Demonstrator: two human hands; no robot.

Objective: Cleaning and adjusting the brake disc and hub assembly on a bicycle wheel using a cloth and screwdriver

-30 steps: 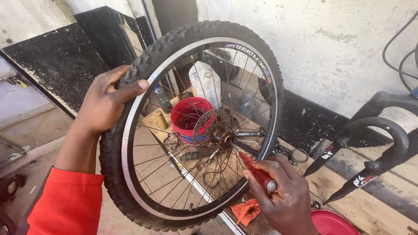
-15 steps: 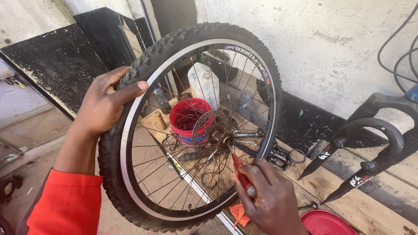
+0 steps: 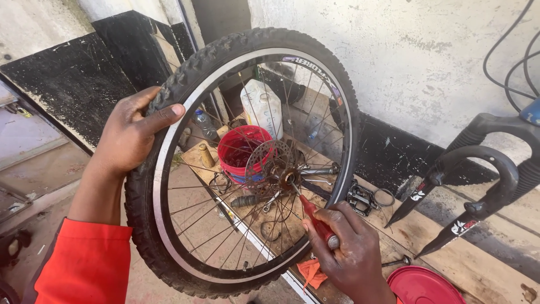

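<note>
A left hand clamps the knobby tyre of an upright bicycle wheel to steady it, while the right hand grips a red-handled screwdriver, its tip apparently at the hub.

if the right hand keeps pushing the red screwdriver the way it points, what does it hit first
The right hand aims the red-handled screwdriver up-left at the bicycle wheel's metal hub. Its tip already looks at or very near the hub, so that comes first, though depth is hard to judge.
</note>
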